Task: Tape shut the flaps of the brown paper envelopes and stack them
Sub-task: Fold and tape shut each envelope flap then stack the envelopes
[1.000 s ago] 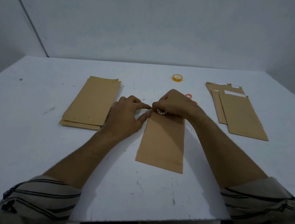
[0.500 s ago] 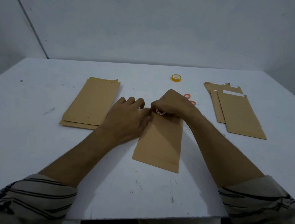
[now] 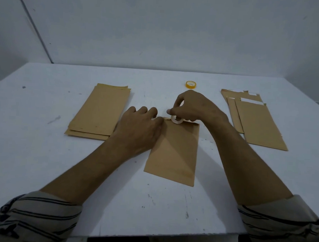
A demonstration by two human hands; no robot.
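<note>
Head view: the person is partway through the job, with one brown envelope (image 3: pixel 173 154) lying flat on the white worktop (image 3: pixel 43 161) directly under both grips, its flap end at the fingertips. The right grip (image 3: pixel 195 109) pinches a small pale tape roll (image 3: pixel 176 119) between thumb and fingers and holds it on the flap edge. The left grip (image 3: pixel 138 127) lies knuckles-up beside it with its fingers loosely spread, pressing on the envelope's top corner; whether a tape end sits beneath it cannot be told. No strip is plainly visible across the flap, so I judge this envelope is only being taped, not finished. Outboard of the left grip lies a neat stack (image 3: pixel 100 112) of envelopes with no flaps showing, probably the sealed ones already piled up. Outboard of the right grip lies a looser pile (image 3: pixel 255 121), at least three deep, with white strips showing at the far ends, probably the ones left to do. A yellow tape roll (image 3: pixel 191 84) sits just beyond the right grip, apart from it. What remains, as I read it: seal this flap, move the envelope across to the stack, then work through the pile.
</note>
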